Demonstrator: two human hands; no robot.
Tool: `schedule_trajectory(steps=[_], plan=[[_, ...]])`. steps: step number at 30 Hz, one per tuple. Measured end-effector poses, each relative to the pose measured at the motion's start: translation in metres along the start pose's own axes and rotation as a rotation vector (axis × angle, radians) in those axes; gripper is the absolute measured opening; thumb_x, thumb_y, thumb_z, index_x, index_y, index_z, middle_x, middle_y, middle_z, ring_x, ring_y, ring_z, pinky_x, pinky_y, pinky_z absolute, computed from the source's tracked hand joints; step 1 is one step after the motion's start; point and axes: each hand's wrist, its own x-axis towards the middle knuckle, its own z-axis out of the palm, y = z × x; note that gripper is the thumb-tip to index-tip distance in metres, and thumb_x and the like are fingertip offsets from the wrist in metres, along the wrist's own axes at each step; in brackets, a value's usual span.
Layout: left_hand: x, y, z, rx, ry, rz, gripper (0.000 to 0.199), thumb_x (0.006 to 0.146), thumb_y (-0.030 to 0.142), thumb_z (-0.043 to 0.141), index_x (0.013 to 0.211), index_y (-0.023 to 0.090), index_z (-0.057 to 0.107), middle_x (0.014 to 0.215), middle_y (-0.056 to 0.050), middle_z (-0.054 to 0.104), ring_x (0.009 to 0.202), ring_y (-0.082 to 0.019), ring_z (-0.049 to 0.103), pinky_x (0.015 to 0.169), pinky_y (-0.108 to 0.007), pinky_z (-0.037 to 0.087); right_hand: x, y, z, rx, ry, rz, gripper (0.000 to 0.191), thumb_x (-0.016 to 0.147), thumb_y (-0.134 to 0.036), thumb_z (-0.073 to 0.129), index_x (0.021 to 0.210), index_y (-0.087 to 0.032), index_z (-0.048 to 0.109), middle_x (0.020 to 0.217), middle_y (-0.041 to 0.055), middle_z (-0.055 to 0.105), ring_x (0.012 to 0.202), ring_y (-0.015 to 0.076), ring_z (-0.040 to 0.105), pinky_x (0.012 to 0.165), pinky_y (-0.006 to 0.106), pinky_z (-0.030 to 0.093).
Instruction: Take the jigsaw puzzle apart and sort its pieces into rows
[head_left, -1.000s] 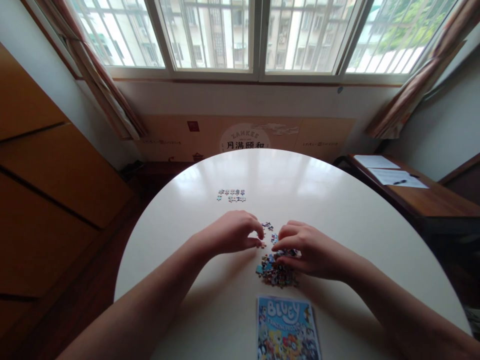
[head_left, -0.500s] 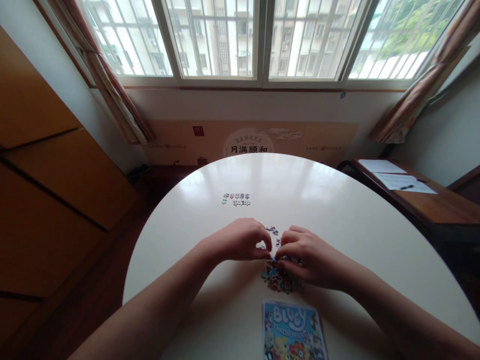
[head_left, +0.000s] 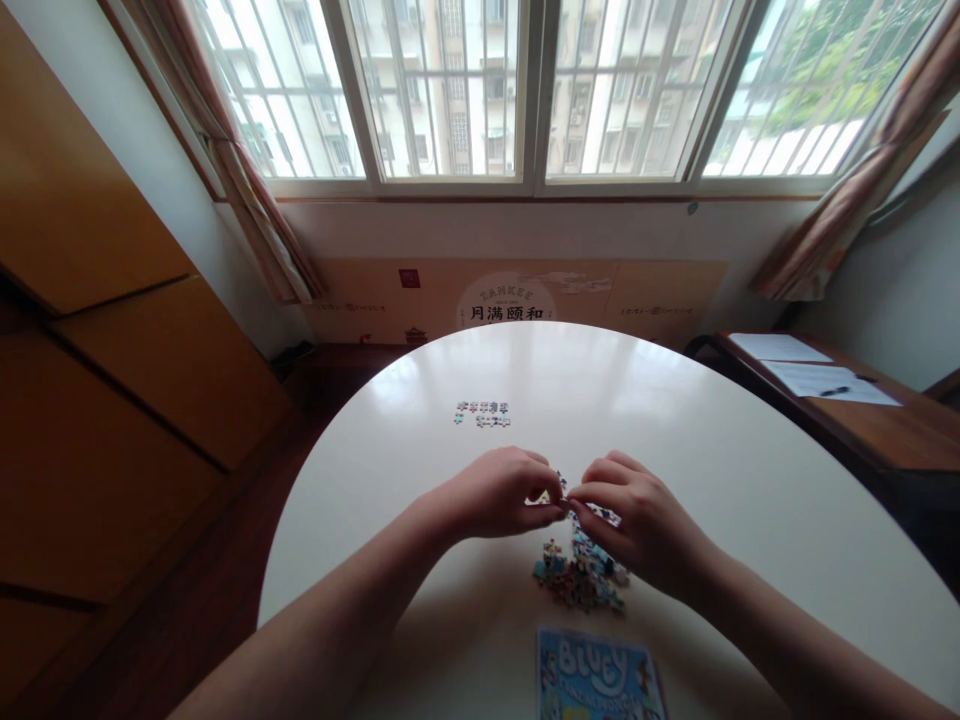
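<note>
Above a heap of jigsaw puzzle pieces (head_left: 581,585), my two hands meet fingertip to fingertip. My left hand (head_left: 506,492) is closed in a pinch, with a small puzzle piece (head_left: 565,503) at its thumb and fingertips. Thumb and forefinger of my right hand (head_left: 643,515) are pinched at the other side of that same piece. Its picture is too small to make out. More loose pieces lie behind and under the fingers, partly hidden. Farther back to the left, several pieces (head_left: 484,413) are laid out in two short rows.
The round white table (head_left: 375,470) carries everything. A blue Bluey picture sheet or box (head_left: 600,675) lies at its near side. To the right stands a wooden desk (head_left: 847,420) with papers (head_left: 829,383) and pens. Wooden cabinets (head_left: 150,370) are on the left, below windows ahead.
Both hands have lifted a little off the heap and come together at a puzzle piece, uncovering more of the heap. The view has tilted slightly upward, so things sit lower.
</note>
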Motion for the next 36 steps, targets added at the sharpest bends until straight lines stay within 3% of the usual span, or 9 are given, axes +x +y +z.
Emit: schedule_trajectory(steps=[3, 6, 9, 12, 16, 19, 22, 24, 36], plan=[[-0.003, -0.001, -0.008, 0.14, 0.051, -0.097, 0.015, 0.086, 0.025, 0.057, 0.079, 0.02, 0.069, 0.076, -0.002, 0.065, 0.065, -0.012, 0.055, 0.059, -0.024, 0.039, -0.001, 0.004, -0.001, 0.009, 0.047, 0.016, 0.019, 0.093, -0.023, 0.055, 0.094, -0.021, 0.074, 0.081, 0.0068, 0.066, 0.077, 0.0205, 0.056, 0.071, 0.036, 0.046], [-0.011, -0.009, -0.024, 0.346, 0.064, -0.358, 0.014, 0.081, 0.021, 0.053, 0.072, 0.018, 0.064, 0.074, -0.004, 0.064, 0.063, -0.015, 0.054, 0.057, -0.026, 0.038, -0.002, 0.009, -0.004, 0.022, 0.063, 0.037, 0.019, 0.093, -0.023, 0.056, 0.097, -0.021, 0.074, 0.085, 0.0073, 0.067, 0.08, 0.021, 0.058, 0.072, 0.036, 0.048], [-0.019, -0.02, -0.036, 0.486, -0.043, -0.647, 0.014, 0.076, 0.018, 0.052, 0.066, 0.017, 0.061, 0.072, -0.007, 0.065, 0.062, -0.018, 0.056, 0.055, -0.028, 0.038, -0.003, 0.012, -0.007, 0.042, 0.054, 0.035, 0.018, 0.093, -0.023, 0.056, 0.098, -0.021, 0.073, 0.087, 0.007, 0.068, 0.082, 0.0207, 0.06, 0.073, 0.036, 0.05], [-0.02, -0.025, -0.035, 0.519, -0.176, -0.788, 0.015, 0.076, 0.02, 0.053, 0.066, 0.016, 0.063, 0.075, -0.01, 0.067, 0.066, -0.021, 0.06, 0.055, -0.029, 0.04, -0.003, 0.012, -0.008, 0.047, 0.047, 0.021, 0.018, 0.093, -0.022, 0.056, 0.097, -0.021, 0.073, 0.087, 0.007, 0.068, 0.083, 0.0206, 0.06, 0.074, 0.036, 0.051], [-0.016, -0.026, -0.026, 0.434, -0.176, -0.735, 0.031, 0.083, 0.041, 0.054, 0.067, 0.017, 0.066, 0.075, -0.011, 0.069, 0.066, -0.022, 0.061, 0.057, -0.029, 0.042, -0.002, 0.011, -0.009, 0.054, 0.039, -0.004, 0.018, 0.093, -0.023, 0.056, 0.098, -0.021, 0.073, 0.088, 0.0075, 0.069, 0.082, 0.0207, 0.061, 0.072, 0.036, 0.051], [-0.016, -0.037, -0.026, 0.37, -0.079, -0.733, 0.046, 0.088, 0.055, 0.048, 0.069, 0.018, 0.067, 0.074, -0.01, 0.068, 0.065, -0.021, 0.061, 0.058, -0.029, 0.043, -0.002, 0.011, -0.011, 0.063, 0.051, -0.022, 0.018, 0.093, -0.022, 0.056, 0.097, -0.021, 0.073, 0.087, 0.0079, 0.069, 0.082, 0.0208, 0.062, 0.071, 0.036, 0.052], [-0.019, -0.056, -0.029, 0.413, 0.147, -0.765, 0.033, 0.091, 0.045, 0.049, 0.087, 0.021, 0.071, 0.091, -0.007, 0.07, 0.079, -0.021, 0.063, 0.064, -0.028, 0.045, -0.001, 0.011, -0.012, 0.072, 0.053, -0.03, 0.018, 0.093, -0.022, 0.056, 0.096, -0.021, 0.074, 0.086, 0.0084, 0.069, 0.081, 0.0209, 0.062, 0.07, 0.036, 0.052], [-0.02, -0.069, -0.029, 0.422, 0.232, -0.768, 0.028, 0.092, 0.038, 0.051, 0.101, 0.023, 0.072, 0.102, -0.006, 0.068, 0.085, -0.02, 0.064, 0.069, -0.027, 0.046, -0.001, 0.01, -0.012, 0.077, 0.048, -0.034, 0.019, 0.093, -0.022, 0.055, 0.096, -0.021, 0.074, 0.086, 0.0085, 0.07, 0.08, 0.0208, 0.062, 0.07, 0.036, 0.052], [-0.011, -0.083, -0.016, 0.386, 0.235, -0.745, 0.025, 0.091, 0.032, 0.056, 0.104, 0.026, 0.076, 0.102, -0.005, 0.065, 0.086, -0.02, 0.064, 0.076, -0.027, 0.046, -0.001, 0.008, -0.012, 0.106, 0.003, -0.029, 0.019, 0.094, -0.021, 0.054, 0.097, -0.02, 0.073, 0.087, 0.0078, 0.069, 0.081, 0.0201, 0.06, 0.071, 0.035, 0.051]])
